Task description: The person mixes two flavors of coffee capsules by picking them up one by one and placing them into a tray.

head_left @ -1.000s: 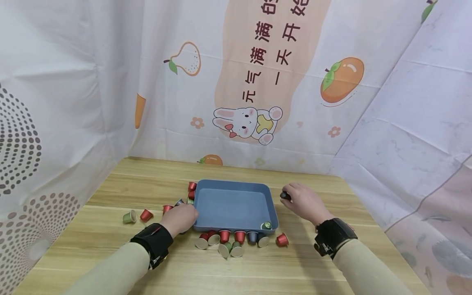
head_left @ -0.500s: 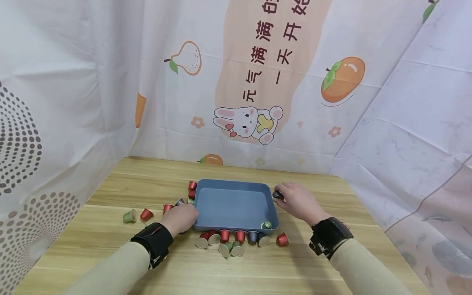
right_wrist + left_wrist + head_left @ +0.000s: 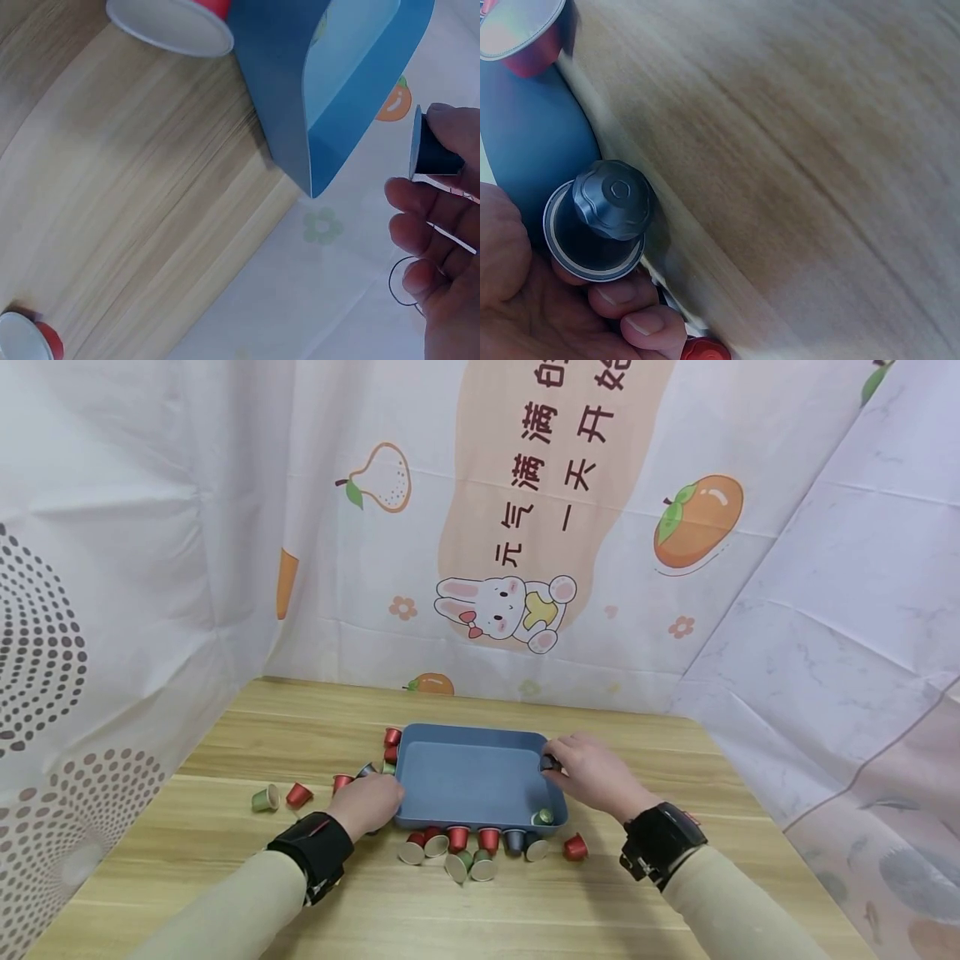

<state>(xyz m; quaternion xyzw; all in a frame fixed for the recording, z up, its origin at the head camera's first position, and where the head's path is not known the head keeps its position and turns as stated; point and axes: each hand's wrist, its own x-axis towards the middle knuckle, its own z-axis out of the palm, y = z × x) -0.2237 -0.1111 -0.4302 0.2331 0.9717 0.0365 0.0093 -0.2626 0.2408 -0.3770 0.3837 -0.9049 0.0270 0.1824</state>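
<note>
Your right grip (image 3: 594,775) pinches a dark capsule (image 3: 436,154) at the right rim of the tray (image 3: 465,783); whether your left grip (image 3: 371,802) holds another, I can't tell. Yours should feel light, slick (thin walls probably dent), so squeeze its sides gently.

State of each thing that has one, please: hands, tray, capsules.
Tray: right way up on the table
Right hand: pinching a dark capsule
Dark capsule: held at the tray's right rim
Left hand: at the tray's left wall, grip unclear
Green capsule in tray: near right corner
Leftmost green capsule: on its side
Rightmost red capsule: on its side
Near-wall capsules: loose outside the tray
Left-wall capsules: outside, some partly hidden
</note>
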